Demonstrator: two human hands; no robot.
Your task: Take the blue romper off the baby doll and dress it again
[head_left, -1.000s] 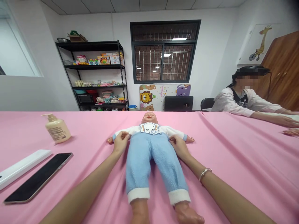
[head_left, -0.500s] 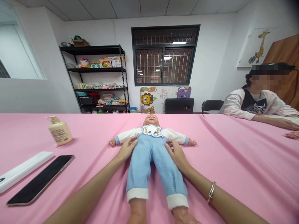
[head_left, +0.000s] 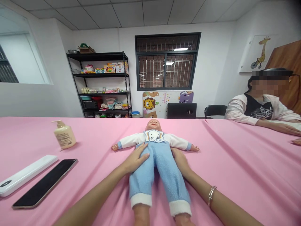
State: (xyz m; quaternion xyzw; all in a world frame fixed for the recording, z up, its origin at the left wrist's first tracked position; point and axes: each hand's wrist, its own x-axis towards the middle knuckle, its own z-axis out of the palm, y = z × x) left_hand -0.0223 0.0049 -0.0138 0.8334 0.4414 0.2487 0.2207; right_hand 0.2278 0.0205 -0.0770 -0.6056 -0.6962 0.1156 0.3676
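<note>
A baby doll (head_left: 154,158) in blue fleece overalls with an elephant bib and white sleeves lies face up on the pink cloth, its arms spread and its feet toward me. Across the hip on the left side of the picture rests my left hand (head_left: 136,158), fingers stretched flat over the blue fabric and thumb apart. My right hand (head_left: 181,161) lies against the doll's other hip. Its fingers are extended along that side, and some are partly hidden by the clothing. A silver bracelet (head_left: 212,195) circles my right wrist.
On the left of the pink-covered table (head_left: 235,163) stand a cream pump bottle (head_left: 64,136), a white oblong device (head_left: 28,174) and a black phone (head_left: 45,185). A person (head_left: 261,106) sits at the right with arms on the table. Behind are a black shelf (head_left: 101,75) and a chair (head_left: 215,110).
My left hand has slid inward onto the front of the doll's hip. My right hand has shifted off the front to the doll's side. The view has tilted slightly upward.
</note>
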